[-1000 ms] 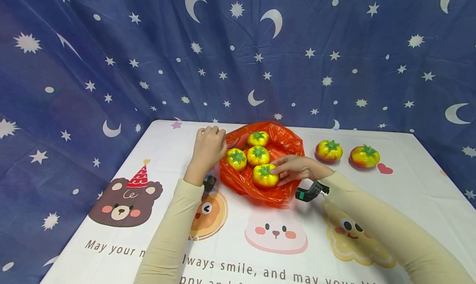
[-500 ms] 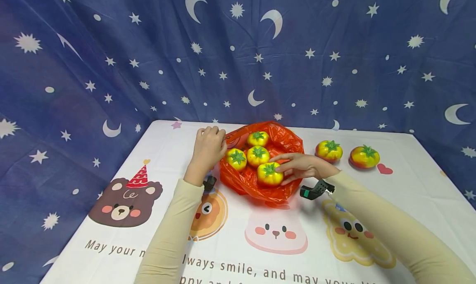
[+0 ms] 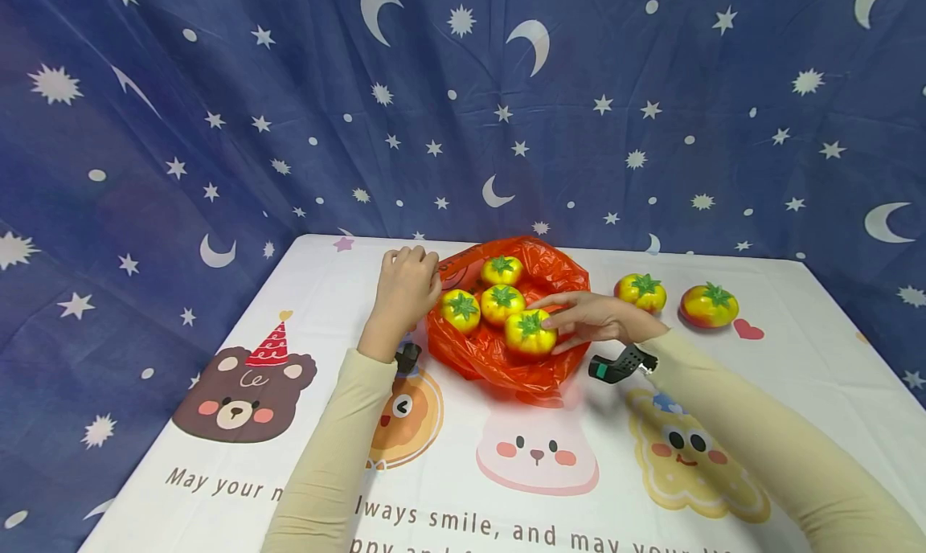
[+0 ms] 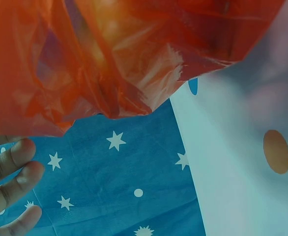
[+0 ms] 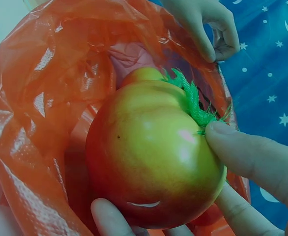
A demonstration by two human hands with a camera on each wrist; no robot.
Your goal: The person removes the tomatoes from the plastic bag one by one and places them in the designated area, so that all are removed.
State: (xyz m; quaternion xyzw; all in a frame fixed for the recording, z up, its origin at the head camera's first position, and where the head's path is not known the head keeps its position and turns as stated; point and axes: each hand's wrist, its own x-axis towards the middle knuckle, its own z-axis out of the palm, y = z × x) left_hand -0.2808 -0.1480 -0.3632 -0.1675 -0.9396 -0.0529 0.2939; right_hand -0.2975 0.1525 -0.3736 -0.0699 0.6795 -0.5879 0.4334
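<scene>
My right hand [image 3: 596, 316] grips a glossy yellow-and-red toy tomato [image 3: 531, 333] with a green plastic leaf top, over the mouth of a red plastic bag [image 3: 535, 388]. The right wrist view shows thumb and fingers around this tomato [image 5: 149, 152]. My left hand [image 3: 408, 288] pinches the bag's left rim, holding it up; in the right wrist view the left hand [image 5: 208, 24] is at the bag's far edge. Inside the bag sit three more toy tomatoes: one at the back [image 3: 502, 269], one in the middle [image 3: 503, 305] and one at the left [image 3: 460, 310].
Two more toy tomatoes lie right of the bag, one nearer [image 3: 641, 293] and one farther [image 3: 710, 305]. A white cloth [image 3: 434, 521] with printed cartoon animals and words covers the table. Behind hangs a dark blue curtain [image 3: 448, 103] with moons and stars.
My right hand has shifted a little to the right and back with the toy tomato in its grip. The left hand and the other toy tomatoes have stayed in place.
</scene>
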